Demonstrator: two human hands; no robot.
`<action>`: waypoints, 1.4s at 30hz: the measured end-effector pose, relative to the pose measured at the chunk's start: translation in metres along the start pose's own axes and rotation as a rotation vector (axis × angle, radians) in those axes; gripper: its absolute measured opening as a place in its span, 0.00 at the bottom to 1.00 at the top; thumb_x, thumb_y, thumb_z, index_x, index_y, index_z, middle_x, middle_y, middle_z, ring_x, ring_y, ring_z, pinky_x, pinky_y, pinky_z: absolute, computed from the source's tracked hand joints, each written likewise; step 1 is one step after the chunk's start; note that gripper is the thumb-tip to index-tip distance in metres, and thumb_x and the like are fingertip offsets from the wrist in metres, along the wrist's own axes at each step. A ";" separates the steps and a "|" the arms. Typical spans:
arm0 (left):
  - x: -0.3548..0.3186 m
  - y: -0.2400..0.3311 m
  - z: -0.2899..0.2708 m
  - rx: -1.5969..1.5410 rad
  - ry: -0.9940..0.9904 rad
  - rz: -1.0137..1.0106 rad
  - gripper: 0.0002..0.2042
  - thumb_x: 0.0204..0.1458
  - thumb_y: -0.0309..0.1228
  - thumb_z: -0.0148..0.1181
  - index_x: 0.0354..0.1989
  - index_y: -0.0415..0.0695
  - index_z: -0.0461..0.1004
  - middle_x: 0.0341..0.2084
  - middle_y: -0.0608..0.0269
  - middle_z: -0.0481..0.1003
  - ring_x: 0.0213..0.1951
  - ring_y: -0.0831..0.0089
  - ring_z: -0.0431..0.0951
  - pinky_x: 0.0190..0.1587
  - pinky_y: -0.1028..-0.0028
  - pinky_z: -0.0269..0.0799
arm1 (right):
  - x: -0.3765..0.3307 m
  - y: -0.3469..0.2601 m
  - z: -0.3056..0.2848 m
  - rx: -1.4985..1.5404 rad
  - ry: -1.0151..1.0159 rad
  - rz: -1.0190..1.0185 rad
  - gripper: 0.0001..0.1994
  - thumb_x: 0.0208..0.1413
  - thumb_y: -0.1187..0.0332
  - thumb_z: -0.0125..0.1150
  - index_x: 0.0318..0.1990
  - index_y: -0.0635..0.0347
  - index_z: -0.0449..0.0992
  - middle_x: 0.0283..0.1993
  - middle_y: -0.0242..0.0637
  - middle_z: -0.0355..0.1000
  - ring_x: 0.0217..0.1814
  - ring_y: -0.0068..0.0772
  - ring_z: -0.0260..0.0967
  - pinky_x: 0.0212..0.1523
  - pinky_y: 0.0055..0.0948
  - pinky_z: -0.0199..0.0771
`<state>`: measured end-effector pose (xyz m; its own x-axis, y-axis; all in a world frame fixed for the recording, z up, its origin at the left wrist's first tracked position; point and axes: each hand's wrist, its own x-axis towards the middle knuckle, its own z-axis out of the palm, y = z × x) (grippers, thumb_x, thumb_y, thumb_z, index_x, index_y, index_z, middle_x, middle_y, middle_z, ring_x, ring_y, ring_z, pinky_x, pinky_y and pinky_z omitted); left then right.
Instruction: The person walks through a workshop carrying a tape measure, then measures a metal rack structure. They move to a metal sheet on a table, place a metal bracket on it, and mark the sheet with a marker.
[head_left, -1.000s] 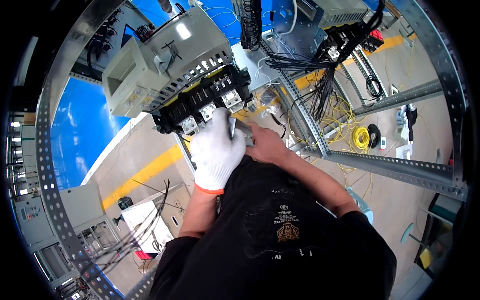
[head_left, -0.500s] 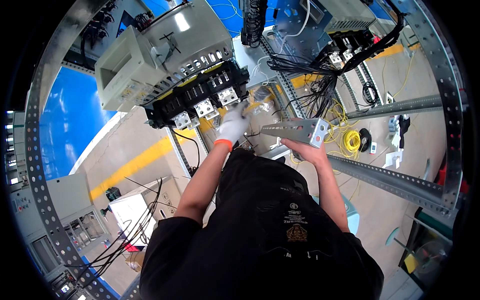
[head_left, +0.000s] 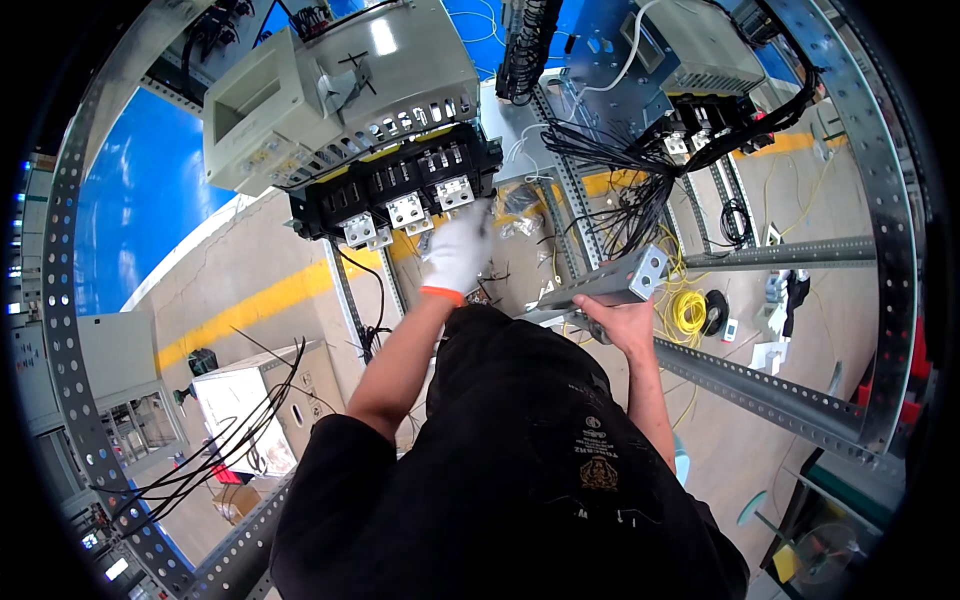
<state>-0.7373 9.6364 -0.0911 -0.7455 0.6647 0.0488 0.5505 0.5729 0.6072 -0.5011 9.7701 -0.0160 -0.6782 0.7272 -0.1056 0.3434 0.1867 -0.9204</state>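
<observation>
My left hand (head_left: pixel 455 250), in a white glove with an orange cuff, reaches up to the black terminal block (head_left: pixel 395 190) under a large grey box-shaped device (head_left: pixel 340 90). Its fingertips touch the rightmost silver lug, and whether they grip anything is hidden. My right hand (head_left: pixel 615 322), bare, holds a short perforated metal bracket (head_left: pixel 612 283) from below, level with my chest and apart from the block.
A fan of loose black wires (head_left: pixel 610 190) hangs from a second grey device (head_left: pixel 700 50) at the upper right. Perforated steel rails (head_left: pixel 770 390) frame the view. A yellow wire coil (head_left: pixel 688 312) and a grey cabinet (head_left: pixel 245 405) lie on the floor below.
My hands were together just under the terminal block. The right one has since drawn away to the right with the metal bracket in it, and the left one stretched up to the lugs.
</observation>
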 end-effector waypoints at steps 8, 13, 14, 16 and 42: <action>0.046 -0.104 -0.132 0.668 0.153 0.125 0.13 0.50 0.25 0.50 0.43 0.49 0.77 0.33 0.49 0.76 0.34 0.51 0.79 0.35 0.57 0.75 | 0.020 -0.032 -0.010 -0.012 -0.258 -0.076 0.29 0.33 0.60 0.83 0.44 0.64 0.78 0.36 0.34 0.79 0.38 0.25 0.75 0.43 0.29 0.76; 0.022 -0.063 -0.114 0.672 0.217 -0.046 0.22 0.46 0.35 0.66 0.52 0.46 0.74 0.59 0.37 0.64 0.52 0.43 0.71 0.52 0.52 0.71 | 0.056 -0.082 -0.020 -0.110 -0.465 -0.191 0.33 0.31 0.59 0.83 0.48 0.59 0.77 0.41 0.32 0.75 0.43 0.26 0.73 0.45 0.30 0.75; 0.018 -0.061 -0.108 0.632 0.273 -0.034 0.23 0.46 0.36 0.66 0.52 0.45 0.74 0.60 0.36 0.63 0.52 0.43 0.71 0.54 0.54 0.70 | 0.063 -0.091 -0.018 -0.150 -0.507 -0.204 0.33 0.31 0.59 0.83 0.48 0.59 0.77 0.41 0.32 0.75 0.43 0.26 0.72 0.45 0.30 0.75; 0.017 -0.065 -0.097 0.552 0.276 -0.107 0.24 0.45 0.36 0.67 0.53 0.44 0.73 0.60 0.36 0.63 0.54 0.43 0.70 0.55 0.55 0.70 | 0.077 -0.097 -0.008 -0.068 -0.508 -0.270 0.33 0.31 0.58 0.82 0.50 0.58 0.78 0.33 0.25 0.71 0.35 0.19 0.67 0.35 0.23 0.68; -0.004 -0.034 0.090 -1.056 -0.460 -0.743 0.28 0.56 0.52 0.60 0.51 0.36 0.70 0.35 0.59 0.74 0.34 0.73 0.78 0.35 0.73 0.79 | 0.184 -0.221 0.051 0.047 -0.543 -0.661 0.15 0.42 0.67 0.77 0.37 0.62 0.82 0.30 0.26 0.77 0.31 0.13 0.68 0.33 0.18 0.68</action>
<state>-0.7190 9.6577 -0.1831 -0.4321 0.5802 -0.6904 -0.6203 0.3645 0.6945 -0.7352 9.8286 0.1483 -0.9509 0.0589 0.3039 -0.2516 0.4250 -0.8695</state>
